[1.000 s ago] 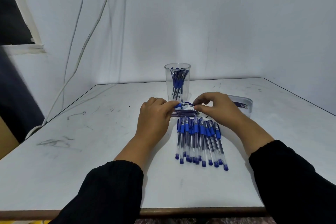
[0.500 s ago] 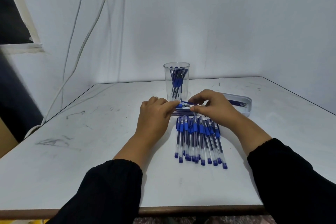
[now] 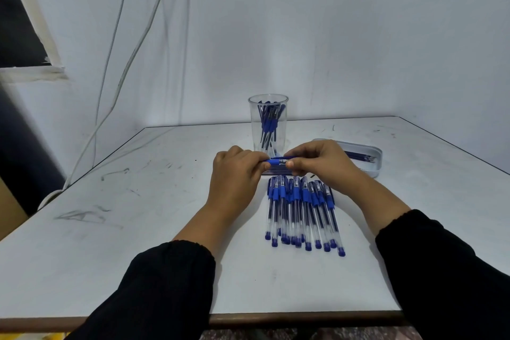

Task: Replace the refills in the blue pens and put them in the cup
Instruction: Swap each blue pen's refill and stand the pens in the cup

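Observation:
My left hand [image 3: 237,174] and my right hand [image 3: 321,161] together hold one blue pen [image 3: 277,160] level above the table, each pinching an end of it. Just below it lies a small bundle of loose refills [image 3: 276,172], partly hidden by my fingers. Several blue pens [image 3: 300,212] lie side by side on the white table [image 3: 138,229] in front of my hands. A clear plastic cup [image 3: 268,124] stands upright behind my hands with several blue pens in it.
A shallow white tray [image 3: 376,163] with a few refills in it sits to the right of my right hand. White cables [image 3: 121,69] hang down the wall at the left. The table's front edge is near my sleeves.
My hands have drawn closer together on the pen. Less of the pen shows between them than one second ago.

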### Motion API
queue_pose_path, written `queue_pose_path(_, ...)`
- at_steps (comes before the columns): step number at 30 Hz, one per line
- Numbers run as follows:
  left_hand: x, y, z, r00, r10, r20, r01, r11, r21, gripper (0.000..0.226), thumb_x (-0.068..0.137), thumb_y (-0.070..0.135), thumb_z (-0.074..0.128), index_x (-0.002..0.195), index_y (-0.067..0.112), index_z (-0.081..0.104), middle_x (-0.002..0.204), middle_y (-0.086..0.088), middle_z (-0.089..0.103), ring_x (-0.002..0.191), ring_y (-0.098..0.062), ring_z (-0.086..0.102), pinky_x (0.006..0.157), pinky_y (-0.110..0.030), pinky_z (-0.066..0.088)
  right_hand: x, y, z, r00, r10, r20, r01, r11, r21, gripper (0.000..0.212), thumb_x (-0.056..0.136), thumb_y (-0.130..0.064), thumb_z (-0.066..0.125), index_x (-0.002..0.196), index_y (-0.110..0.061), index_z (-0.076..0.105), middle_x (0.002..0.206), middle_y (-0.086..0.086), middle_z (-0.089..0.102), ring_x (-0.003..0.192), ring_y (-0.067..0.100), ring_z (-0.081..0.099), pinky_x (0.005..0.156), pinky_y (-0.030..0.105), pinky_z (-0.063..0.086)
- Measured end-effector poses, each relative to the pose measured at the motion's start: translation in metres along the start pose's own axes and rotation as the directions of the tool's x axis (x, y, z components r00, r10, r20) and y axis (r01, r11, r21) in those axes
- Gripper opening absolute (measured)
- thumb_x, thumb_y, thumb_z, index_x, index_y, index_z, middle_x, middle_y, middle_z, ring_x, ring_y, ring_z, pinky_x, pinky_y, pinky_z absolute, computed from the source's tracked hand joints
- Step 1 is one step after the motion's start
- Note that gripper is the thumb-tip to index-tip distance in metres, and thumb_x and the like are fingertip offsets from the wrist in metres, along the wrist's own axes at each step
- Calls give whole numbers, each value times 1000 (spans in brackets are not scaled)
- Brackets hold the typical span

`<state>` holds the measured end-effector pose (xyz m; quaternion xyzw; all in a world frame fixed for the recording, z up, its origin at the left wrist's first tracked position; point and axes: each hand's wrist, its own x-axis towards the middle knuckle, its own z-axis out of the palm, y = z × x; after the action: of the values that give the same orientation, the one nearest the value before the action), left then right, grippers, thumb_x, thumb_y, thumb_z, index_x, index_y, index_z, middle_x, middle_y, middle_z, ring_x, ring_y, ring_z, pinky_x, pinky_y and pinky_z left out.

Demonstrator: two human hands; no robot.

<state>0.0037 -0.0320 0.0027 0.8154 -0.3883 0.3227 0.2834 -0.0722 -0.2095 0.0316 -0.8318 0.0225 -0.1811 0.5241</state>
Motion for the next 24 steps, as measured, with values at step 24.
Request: queue_pose_path(24,0,6,-6,999,-10,31,8,998,68,25,98,31,45,94,24,69,75,5,65,73,-19,55,71,-32,26,-6,-7,4,997,-65,-43,65,998,-9,26,74,-4,79,82,-29,74,67,-24,68,71,-6,65,74,16,49)
